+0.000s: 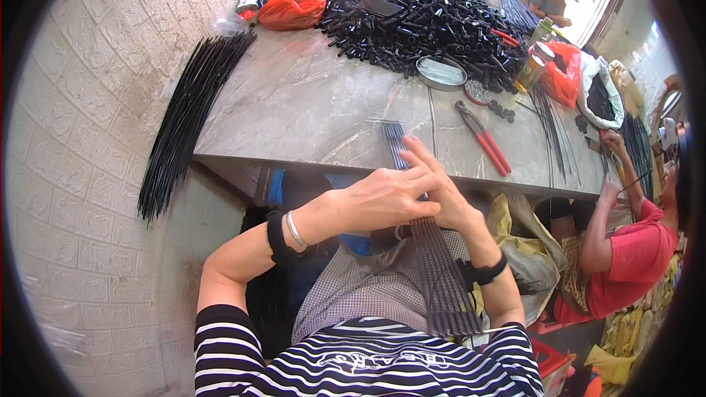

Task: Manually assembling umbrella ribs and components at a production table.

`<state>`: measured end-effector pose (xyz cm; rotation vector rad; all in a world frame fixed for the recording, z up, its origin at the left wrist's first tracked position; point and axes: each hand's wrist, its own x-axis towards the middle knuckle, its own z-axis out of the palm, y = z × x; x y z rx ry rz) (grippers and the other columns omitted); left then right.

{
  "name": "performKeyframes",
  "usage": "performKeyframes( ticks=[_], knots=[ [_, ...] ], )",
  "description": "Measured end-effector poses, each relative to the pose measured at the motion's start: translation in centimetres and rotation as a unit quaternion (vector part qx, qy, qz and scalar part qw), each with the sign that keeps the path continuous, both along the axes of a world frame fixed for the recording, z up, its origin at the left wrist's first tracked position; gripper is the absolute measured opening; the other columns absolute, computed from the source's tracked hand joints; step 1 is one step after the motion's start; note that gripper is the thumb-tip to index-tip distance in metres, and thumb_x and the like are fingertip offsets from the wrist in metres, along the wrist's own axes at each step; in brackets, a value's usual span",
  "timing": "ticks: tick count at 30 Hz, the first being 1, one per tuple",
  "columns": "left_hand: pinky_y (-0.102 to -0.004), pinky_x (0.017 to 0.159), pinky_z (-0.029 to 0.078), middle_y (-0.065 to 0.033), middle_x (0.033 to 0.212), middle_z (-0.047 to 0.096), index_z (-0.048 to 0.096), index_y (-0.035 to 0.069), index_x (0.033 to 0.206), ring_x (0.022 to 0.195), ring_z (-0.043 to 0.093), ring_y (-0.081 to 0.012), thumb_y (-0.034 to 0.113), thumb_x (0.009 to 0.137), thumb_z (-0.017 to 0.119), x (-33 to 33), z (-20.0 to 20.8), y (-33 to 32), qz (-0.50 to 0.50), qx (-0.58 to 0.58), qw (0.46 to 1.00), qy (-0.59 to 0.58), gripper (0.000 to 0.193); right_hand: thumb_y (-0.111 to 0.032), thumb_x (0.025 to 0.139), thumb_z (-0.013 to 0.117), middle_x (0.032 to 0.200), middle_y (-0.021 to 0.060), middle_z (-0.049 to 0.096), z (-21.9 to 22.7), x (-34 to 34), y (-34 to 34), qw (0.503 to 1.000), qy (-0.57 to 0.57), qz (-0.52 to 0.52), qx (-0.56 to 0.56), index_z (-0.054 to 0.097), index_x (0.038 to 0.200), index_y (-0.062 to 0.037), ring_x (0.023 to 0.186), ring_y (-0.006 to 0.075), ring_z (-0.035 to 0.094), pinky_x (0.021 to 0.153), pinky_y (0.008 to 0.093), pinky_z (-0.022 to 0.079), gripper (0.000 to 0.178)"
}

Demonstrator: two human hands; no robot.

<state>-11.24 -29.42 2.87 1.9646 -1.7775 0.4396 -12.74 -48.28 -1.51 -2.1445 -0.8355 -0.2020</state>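
Note:
A flat bundle of long, thin dark ribs [441, 272] slants from the table's front edge down to my lap. Its upper end is narrow and rests over the table, with a thin wire [390, 121] lying across it. Toward my lap it fans out, and a light rod [496, 330] sticks out at its lower end. My left hand [386, 195] is closed over the middle of the bundle from the left. My right hand [452, 198] grips it from the right, its upper fingers stretched upward and slightly blurred. The left hand overlaps part of the right and hides where they meet.
On the grey table [294, 110] lie red-handled pliers [483, 138], a round dish of pins [441, 72] and a heap of black tubular pieces [419, 25]. A stack of black rods [195, 121] overhangs the left edge. A person in red [625, 257] works at the right.

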Motion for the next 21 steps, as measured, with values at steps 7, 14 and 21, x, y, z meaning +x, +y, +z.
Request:
performKeyframes(
  ticks=[7, 14, 21],
  knots=[
    [-0.0371, 0.088, 0.049, -0.0105, 0.109, 0.056, 0.056, 0.003, 0.109, 0.106, 0.055, -0.0217, 0.013, 0.081, 0.071, -3.5, -3.1, 0.7, 0.075, -0.337, 0.894, 0.285, 0.033, -0.01, 0.065, 0.08, 0.124, 0.0153, 0.058, 0.1, -0.8, -0.1, 0.987, 0.043, 0.031, 0.151, 0.058, 0.113, -0.001, 0.13, 0.0322, 0.042, 0.107, 0.0422, 0.034, 0.053],
    [-0.0421, 0.088, 0.051, -0.0079, 0.105, 0.059, 0.048, 0.005, 0.122, 0.099, 0.059, -0.0192, 0.063, 0.091, 0.041, -5.2, -12.7, -4.8, 0.054, -0.314, 0.424, 0.848, 0.067, -0.004, 0.065, 0.078, 0.121, 0.014, 0.061, -0.7, -1.6, -2.2, 0.991, 0.026, 0.017, 0.127, 0.062, 0.107, 0.0007, 0.128, 0.0297, 0.047, 0.107, 0.0411, 0.036, 0.046],
    [-0.0429, 0.095, 0.045, -0.0125, 0.104, 0.061, 0.05, -0.003, 0.112, 0.104, 0.057, -0.0244, 0.082, 0.076, 0.036, -4.3, -11.8, -7.4, -0.087, -0.39, 0.261, 0.879, 0.093, -0.019, 0.067, 0.084, 0.11, 0.0156, 0.066, -1.9, -7.5, -4.6, 0.982, 0.029, 0.054, 0.177, 0.067, 0.099, -0.0002, 0.121, 0.0329, 0.053, 0.103, 0.0461, 0.038, 0.04]
  ],
)
